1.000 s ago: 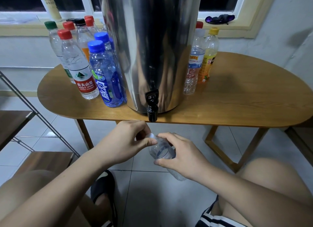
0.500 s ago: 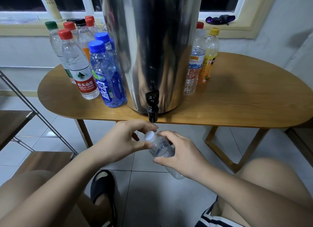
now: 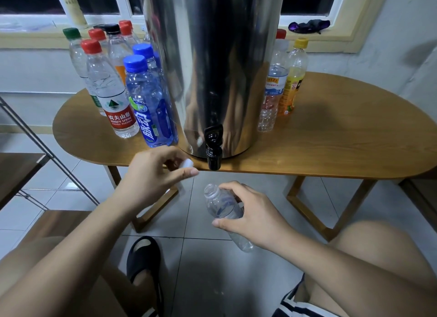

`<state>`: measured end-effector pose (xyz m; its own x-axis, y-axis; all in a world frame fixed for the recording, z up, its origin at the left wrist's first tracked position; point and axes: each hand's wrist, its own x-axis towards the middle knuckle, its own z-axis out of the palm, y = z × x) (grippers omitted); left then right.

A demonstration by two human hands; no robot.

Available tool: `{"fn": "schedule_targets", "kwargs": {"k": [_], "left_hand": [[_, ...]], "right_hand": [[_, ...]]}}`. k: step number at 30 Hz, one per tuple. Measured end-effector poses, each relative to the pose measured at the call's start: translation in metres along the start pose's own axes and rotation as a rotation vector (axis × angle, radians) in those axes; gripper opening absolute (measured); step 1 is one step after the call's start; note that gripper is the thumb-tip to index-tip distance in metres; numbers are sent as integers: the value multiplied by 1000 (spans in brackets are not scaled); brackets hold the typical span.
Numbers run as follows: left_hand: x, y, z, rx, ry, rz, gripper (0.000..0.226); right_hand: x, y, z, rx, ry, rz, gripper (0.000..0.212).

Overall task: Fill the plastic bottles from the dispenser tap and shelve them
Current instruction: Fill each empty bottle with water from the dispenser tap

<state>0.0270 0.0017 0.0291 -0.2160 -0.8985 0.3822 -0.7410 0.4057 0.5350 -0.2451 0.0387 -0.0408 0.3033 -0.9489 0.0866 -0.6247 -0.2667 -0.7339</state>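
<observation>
Right hand (image 3: pixel 255 218) gripping the open bottle (image 3: pixel 222 206), mouth tilted up-left, tap (image 3: pixel 214 159) just above it; left hand (image 3: pixel 153 175) pinching the cap (image 3: pixel 188 163).

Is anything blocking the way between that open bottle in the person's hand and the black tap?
Nothing visible does. The clear bottle, gripped by the right hand, sits uncapped just below the tap, with only open air between. The left hand pinches the white cap off to the tap's left, clear of that path.
</observation>
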Motion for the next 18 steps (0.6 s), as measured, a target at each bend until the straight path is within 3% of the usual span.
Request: {"fn": "schedule_targets", "kwargs": {"k": [9, 18], "left_hand": [[15, -38, 2, 154, 39, -140, 47], [12, -25, -6, 85, 90, -106, 44]], "right_hand": [[3, -3, -4, 46, 12, 43, 75], [6, -3, -3, 68, 20, 62, 72]]}}
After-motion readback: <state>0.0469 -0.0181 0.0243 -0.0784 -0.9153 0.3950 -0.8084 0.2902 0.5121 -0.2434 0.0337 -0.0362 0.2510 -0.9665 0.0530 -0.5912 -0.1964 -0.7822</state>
